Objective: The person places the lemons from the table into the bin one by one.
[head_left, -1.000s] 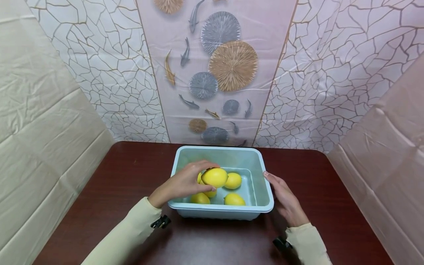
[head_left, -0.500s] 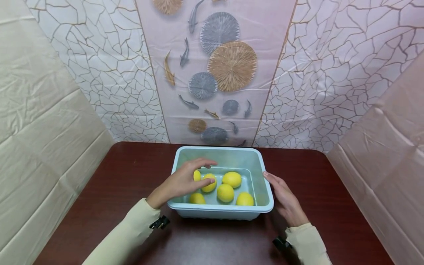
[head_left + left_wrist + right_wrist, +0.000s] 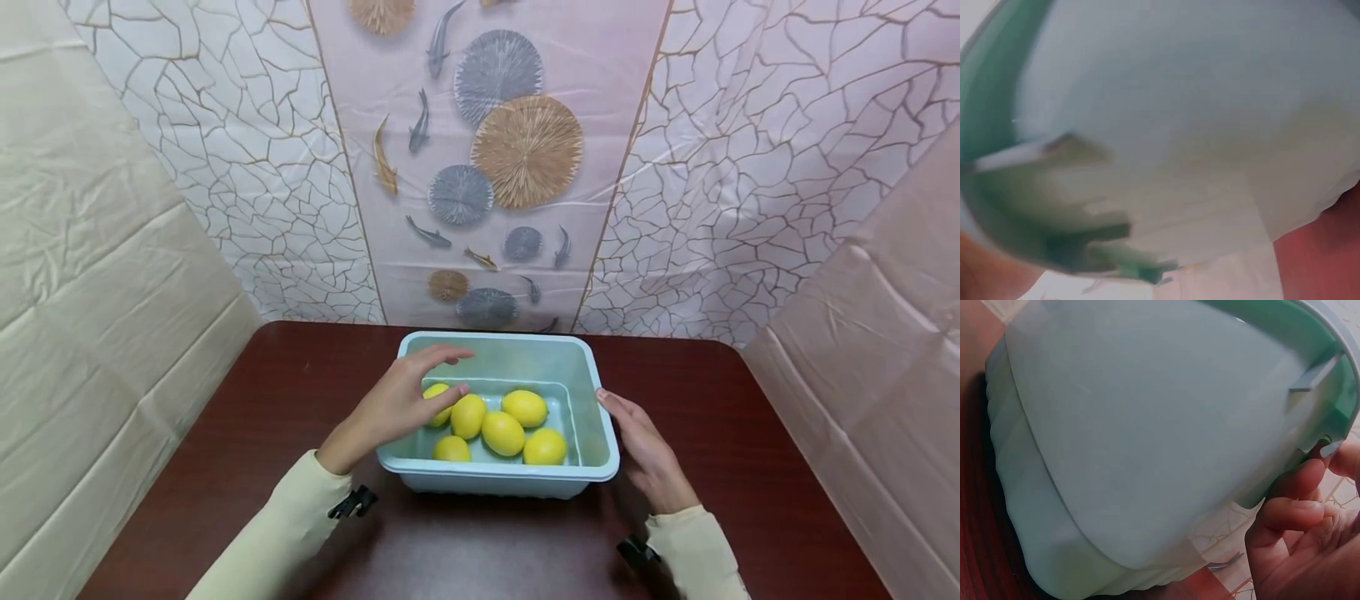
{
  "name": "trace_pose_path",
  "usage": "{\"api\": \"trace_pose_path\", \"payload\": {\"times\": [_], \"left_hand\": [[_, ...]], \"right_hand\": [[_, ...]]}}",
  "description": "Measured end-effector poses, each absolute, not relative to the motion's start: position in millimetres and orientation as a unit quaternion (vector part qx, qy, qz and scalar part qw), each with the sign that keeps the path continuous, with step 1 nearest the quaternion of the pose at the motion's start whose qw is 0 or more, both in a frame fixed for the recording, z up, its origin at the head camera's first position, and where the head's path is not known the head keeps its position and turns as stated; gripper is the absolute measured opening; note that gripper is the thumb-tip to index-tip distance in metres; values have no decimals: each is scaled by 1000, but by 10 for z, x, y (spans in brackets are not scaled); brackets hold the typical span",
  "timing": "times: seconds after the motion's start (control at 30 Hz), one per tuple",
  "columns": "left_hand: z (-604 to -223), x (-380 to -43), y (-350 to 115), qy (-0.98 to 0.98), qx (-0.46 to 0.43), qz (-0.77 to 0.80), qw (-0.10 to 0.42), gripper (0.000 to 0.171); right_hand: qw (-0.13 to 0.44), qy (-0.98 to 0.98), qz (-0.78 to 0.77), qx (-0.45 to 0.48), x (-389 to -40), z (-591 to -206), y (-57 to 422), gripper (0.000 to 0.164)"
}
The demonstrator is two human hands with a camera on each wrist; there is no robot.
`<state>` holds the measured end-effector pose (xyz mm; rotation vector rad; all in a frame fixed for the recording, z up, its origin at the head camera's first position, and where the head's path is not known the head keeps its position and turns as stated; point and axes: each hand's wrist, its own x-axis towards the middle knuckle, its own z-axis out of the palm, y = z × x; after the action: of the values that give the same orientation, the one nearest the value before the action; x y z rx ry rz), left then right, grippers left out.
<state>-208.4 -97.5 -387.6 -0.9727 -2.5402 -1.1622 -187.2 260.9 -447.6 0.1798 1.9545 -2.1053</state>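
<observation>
Several yellow lemons [image 3: 502, 433] lie loose on the floor of a pale blue-green plastic basin [image 3: 498, 472]. Over the basin's left side hangs my left hand [image 3: 393, 404], thumb and fingers spread apart with nothing between them; its thumb overlaps the leftmost lemon [image 3: 437, 408] in the head view. My right hand [image 3: 645, 454] holds the basin's right rim, thumb on top. From the right wrist, my right fingers [image 3: 1291, 515] show curled under the rim. The left wrist view is filled by the basin's outer wall [image 3: 1166, 106], blurred, with a bit of skin at the lower left.
The basin stands on a dark red-brown table [image 3: 315, 375], near its back edge. Behind it hangs a patterned cloth [image 3: 480, 167] with fish and round motifs. Beige cloth [image 3: 112, 292] closes off both sides. A dark clip [image 3: 352, 502] sits at each sleeve cuff.
A lemon held in the left hand has been let go into the basin, where the lemons have rolled slightly. The left hand has drawn back leftward. The right hand stays at the rim.
</observation>
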Motion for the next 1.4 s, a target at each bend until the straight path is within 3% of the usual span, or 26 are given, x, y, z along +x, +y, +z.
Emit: {"api": "trace_pose_path", "payload": {"times": [0.37, 0.67, 0.93, 1.1, 1.4], "left_hand": [[-3856, -1924, -1190, -871, -307, -360, 135, 50], [-3974, -1797, -1414, -900, -279, -259, 212, 56], [-4155, -1782, -1505, -900, -234, -291, 225, 53], [-4228, -1779, -1478, -902, -161, -346, 201, 50], [-4283, -1788, -1409, -887, -68, -448, 89, 52]], "right_hand": [[125, 682, -717, 67, -1855, -4473, 2606, 68], [123, 679, -721, 68, -1844, -4493, 2590, 68], [121, 688, -713, 60, -1865, -4473, 2624, 64], [109, 696, -708, 51, -1858, -4461, 2624, 62], [91, 717, -686, 78, -1820, -4448, 2551, 63]]}}
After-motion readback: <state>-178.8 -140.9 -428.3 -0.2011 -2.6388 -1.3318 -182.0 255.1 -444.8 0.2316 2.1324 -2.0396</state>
